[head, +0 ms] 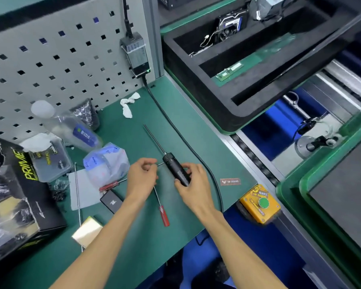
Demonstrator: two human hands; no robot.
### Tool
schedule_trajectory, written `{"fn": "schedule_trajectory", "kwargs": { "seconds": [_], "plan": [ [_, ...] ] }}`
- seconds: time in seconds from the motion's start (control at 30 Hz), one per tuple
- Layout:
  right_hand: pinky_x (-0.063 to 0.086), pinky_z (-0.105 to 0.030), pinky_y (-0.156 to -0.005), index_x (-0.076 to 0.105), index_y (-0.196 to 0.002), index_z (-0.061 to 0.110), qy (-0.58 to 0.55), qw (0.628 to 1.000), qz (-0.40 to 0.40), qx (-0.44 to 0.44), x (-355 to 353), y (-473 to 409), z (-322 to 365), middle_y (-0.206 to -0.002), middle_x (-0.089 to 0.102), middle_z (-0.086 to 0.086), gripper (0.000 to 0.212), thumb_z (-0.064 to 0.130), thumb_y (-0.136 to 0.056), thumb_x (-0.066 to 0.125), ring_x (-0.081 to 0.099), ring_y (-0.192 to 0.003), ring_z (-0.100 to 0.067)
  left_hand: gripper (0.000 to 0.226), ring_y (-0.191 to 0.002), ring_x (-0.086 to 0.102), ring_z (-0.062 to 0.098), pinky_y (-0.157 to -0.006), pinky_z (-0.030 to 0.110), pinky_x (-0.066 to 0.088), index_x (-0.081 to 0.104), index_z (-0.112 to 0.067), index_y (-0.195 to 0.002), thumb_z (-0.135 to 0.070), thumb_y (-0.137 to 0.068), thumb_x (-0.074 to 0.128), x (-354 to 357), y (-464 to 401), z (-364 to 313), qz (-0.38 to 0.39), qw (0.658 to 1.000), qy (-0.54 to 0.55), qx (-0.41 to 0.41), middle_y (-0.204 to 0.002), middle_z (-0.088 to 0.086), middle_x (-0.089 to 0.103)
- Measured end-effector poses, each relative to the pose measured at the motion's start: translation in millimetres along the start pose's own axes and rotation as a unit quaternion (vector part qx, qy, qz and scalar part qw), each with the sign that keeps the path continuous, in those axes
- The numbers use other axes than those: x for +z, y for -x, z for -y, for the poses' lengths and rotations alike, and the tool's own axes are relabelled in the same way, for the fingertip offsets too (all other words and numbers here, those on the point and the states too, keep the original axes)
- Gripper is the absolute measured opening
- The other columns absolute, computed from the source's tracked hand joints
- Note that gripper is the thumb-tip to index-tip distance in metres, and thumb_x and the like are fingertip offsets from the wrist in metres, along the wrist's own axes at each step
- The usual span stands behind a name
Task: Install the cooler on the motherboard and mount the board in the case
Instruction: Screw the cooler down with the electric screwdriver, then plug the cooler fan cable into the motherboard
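A black electric screwdriver with a long thin bit lies on the green mat, its bit pointing up and left. My right hand grips its black body. My left hand sits just left of it, fingers curled near a thin metal shaft that runs down to a red-handled screwdriver; whether it pinches the shaft I cannot tell. No motherboard, cooler or case shows on the mat. A black foam tray at the upper right holds a memory stick and a cabled part.
A black PRIME box stands at the left, with plastic bags, a screw box and a second red screwdriver nearby. A black cable crosses the mat from a power box. A yellow button box sits by the conveyor.
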State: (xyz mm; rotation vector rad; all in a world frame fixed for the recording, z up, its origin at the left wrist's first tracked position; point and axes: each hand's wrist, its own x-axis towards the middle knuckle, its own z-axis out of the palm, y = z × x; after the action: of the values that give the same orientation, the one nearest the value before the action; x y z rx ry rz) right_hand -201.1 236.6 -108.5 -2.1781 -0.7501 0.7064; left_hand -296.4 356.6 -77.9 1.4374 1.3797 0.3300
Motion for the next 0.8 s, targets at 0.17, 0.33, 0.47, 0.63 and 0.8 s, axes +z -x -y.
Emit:
{"fn": "schedule_trajectory", "kwargs": {
  "seconds": [0.17, 0.33, 0.47, 0.63, 0.8],
  "plan": [
    [0.046, -0.038, -0.097, 0.055, -0.130, 0.024, 0.058, 0.998, 0.010, -0.008, -5, 0, 3, -0.112, 0.052, 0.004, 0.051, 0.030, -0.084, 0.076, 0.052, -0.110, -0.018, 0.021, -0.058, 0.060, 0.013, -0.068, 0.035, 0.053, 0.064, -0.021, -0.092, -0.005, -0.092, 0.051, 4, 6, -11, 0.010, 1.000, 0.002, 0.013, -0.087, 0.011, 0.067],
    [0.044, -0.035, -0.095, 0.054, -0.130, 0.028, 0.051, 0.999, -0.004, -0.010, -32, 7, 7, -0.113, 0.051, 0.008, 0.049, 0.042, -0.087, 0.072, 0.049, -0.113, -0.013, 0.022, -0.061, 0.062, 0.015, -0.068, 0.036, 0.053, 0.066, -0.018, -0.091, -0.003, -0.090, 0.051, 23, 21, -34, 0.041, 0.998, -0.004, 0.049, -0.079, 0.005, 0.067],
    [0.039, -0.026, -0.088, 0.058, -0.123, 0.031, 0.010, 0.998, -0.065, -0.012, -84, 24, 1, -0.105, 0.051, 0.013, 0.034, 0.040, -0.091, 0.067, 0.050, -0.105, -0.008, 0.024, -0.051, 0.060, 0.003, -0.064, 0.034, 0.052, 0.067, -0.017, -0.091, 0.000, -0.091, 0.050, 62, 44, -60, 0.103, 0.990, -0.011, 0.092, -0.082, 0.008, 0.066],
    [0.043, -0.017, -0.083, 0.059, -0.115, 0.035, -0.048, 0.983, -0.177, -0.001, -178, 60, -22, -0.101, 0.054, 0.013, 0.023, 0.033, -0.093, 0.067, 0.050, -0.098, -0.003, 0.020, -0.057, 0.064, 0.007, -0.060, 0.028, 0.054, 0.067, -0.018, -0.095, -0.005, -0.093, 0.052, 133, 96, -101, 0.214, 0.966, -0.019, 0.142, -0.084, 0.007, 0.069],
    [0.044, -0.021, -0.082, 0.064, -0.110, 0.028, -0.062, 0.955, -0.290, 0.020, -273, 110, -55, -0.094, 0.058, 0.011, 0.018, 0.023, -0.093, 0.067, 0.054, -0.093, -0.005, 0.020, -0.059, 0.064, 0.010, -0.059, 0.032, 0.053, 0.067, -0.018, -0.094, -0.005, -0.091, 0.052, 208, 163, -139, 0.295, 0.936, -0.031, 0.191, -0.081, 0.008, 0.070]
  ]
}}
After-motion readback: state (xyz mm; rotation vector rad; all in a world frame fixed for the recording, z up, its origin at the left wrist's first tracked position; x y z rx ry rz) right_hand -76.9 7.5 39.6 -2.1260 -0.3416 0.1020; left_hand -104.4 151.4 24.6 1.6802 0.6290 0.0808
